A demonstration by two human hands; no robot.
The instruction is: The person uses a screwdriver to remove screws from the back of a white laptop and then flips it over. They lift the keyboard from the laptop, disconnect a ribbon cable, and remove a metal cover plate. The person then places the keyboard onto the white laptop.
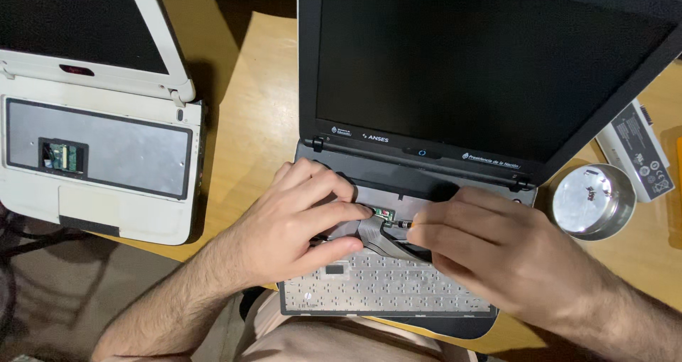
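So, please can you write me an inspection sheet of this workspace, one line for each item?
Surface: wooden table, bare between the two laptops.
Job's things: black laptop, lid open, screen dark; its keyboard lifted out and lying face down; flat ribbon cable running to a small connector.
Clutter: white laptop, keyboard removed; round metal dish; grey battery pack.
Grippers: left hand pressing the ribbon; right hand holding a small tool at the connector.
Cables: dark cords at the left edge.
Surroundings: person's lap below the table edge; nothing else seen.
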